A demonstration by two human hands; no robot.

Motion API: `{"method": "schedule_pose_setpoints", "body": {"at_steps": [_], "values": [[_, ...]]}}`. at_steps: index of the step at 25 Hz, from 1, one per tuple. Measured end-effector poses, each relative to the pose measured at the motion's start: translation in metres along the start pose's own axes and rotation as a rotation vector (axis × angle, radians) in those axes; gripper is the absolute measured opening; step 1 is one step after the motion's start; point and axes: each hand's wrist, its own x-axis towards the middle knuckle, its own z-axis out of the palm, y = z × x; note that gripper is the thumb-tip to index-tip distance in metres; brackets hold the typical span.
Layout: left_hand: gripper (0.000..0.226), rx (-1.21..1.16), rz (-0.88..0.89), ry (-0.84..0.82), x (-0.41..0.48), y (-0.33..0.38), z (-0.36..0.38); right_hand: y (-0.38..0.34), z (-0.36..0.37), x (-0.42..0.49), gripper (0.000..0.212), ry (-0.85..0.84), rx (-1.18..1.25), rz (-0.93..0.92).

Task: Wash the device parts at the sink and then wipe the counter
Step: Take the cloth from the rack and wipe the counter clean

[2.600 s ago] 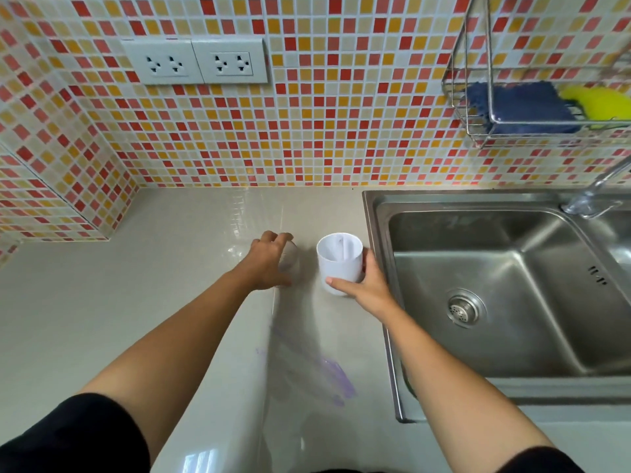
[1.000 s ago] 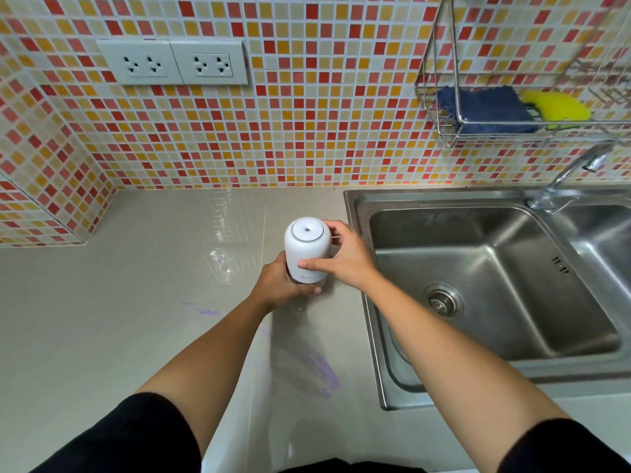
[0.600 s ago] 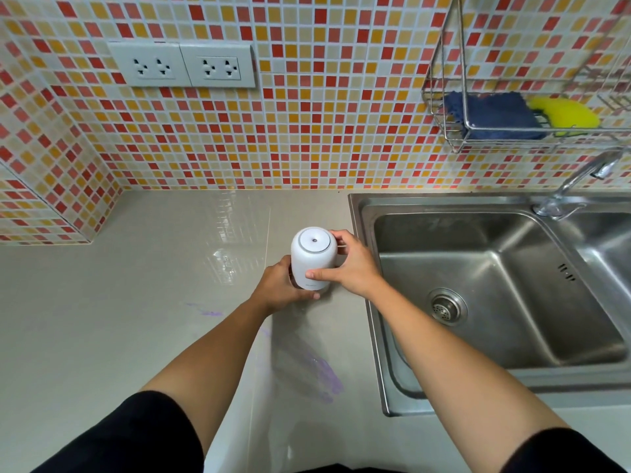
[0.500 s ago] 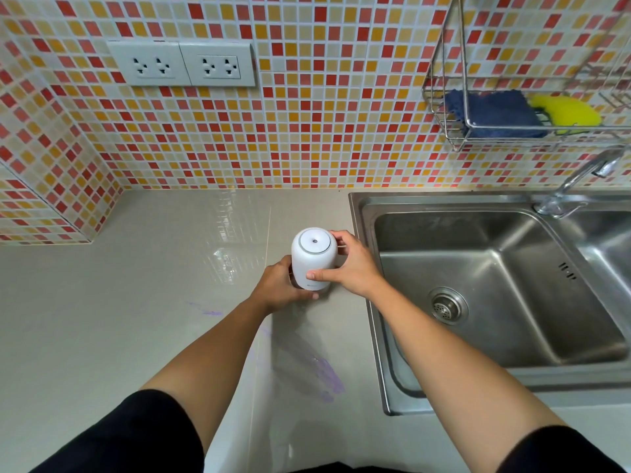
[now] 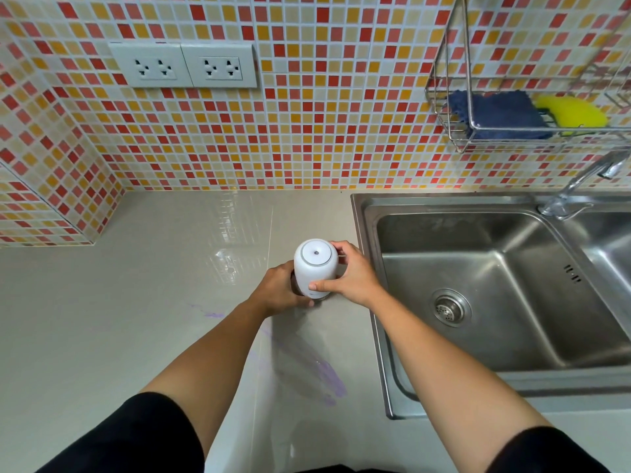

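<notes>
Operator: How is the right hand (image 5: 351, 279) set?
Inspector: It is curled round the white device (image 5: 313, 264). The thumb presses flat on the near side of the shell, low down. The other fingers (image 5: 336, 249) wrap the far side, just under the top rim.

Operator: And the left hand (image 5: 278, 291)?
Inspector: It is curled round the device's lower section, below the right thumb. The shell hides its fingertips, so their spread cannot be told.

Operator: Where is the device?
Inspector: It is upright between the 2 hands, over the counter (image 5: 136, 302), with the vent hole facing up. Whether the base touches the counter cannot be told.

Operator: What lies around the fingers?
Inspector: The sink (image 5: 512, 336) is just right of the right knuckles. A purple smear (image 5: 327, 380) lies nearer the person than both hands. Above and to the right, a wire rack (image 5: 546, 134) holds 1 blue cloth (image 5: 495, 112) and 1 yellow sponge (image 5: 573, 112).
</notes>
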Motion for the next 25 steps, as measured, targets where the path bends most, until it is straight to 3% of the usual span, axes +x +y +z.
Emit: {"method": "schedule_pose_setpoints", "body": {"at_steps": [3, 6, 8, 10, 12, 15, 18, 21, 25], "values": [[0.073, 0.011, -0.017, -0.034, -0.002, 0.003, -0.004, 0.002, 0.002, 0.001, 0.082, 0.002, -0.015, -0.014], [0.064, 0.108, -0.017, -0.098, -0.002, 0.009, -0.019, 0.006, -0.002, 0.002, 0.098, -0.067, -0.035, -0.005], [0.071, 0.115, -0.030, -0.018, 0.004, 0.020, -0.039, 0.002, -0.015, 0.001, 0.108, -0.092, -0.011, -0.009], [0.071, 0.010, -0.020, 0.122, 0.011, 0.051, -0.059, -0.011, -0.042, -0.001, 0.097, -0.023, -0.030, -0.095], [0.067, -0.100, 0.100, 0.231, 0.016, 0.102, -0.069, -0.031, -0.080, -0.003, 0.077, 0.110, -0.135, -0.240], [0.053, -0.201, 0.349, 0.239, 0.022, 0.191, -0.063, -0.057, -0.155, -0.004, 0.056, 0.299, -0.365, -0.439], [0.046, -0.208, 0.528, 0.200, 0.035, 0.274, -0.041, -0.058, -0.240, 0.006, 0.051, 0.456, -0.603, -0.553], [0.040, -0.035, 0.575, 0.255, 0.068, 0.338, -0.022, -0.046, -0.320, 0.027, 0.062, 0.459, -0.864, -0.446], [0.029, 0.319, 0.306, 0.337, 0.127, 0.393, 0.005, -0.029, -0.388, 0.046, 0.077, 0.282, -1.108, -0.164]]}}
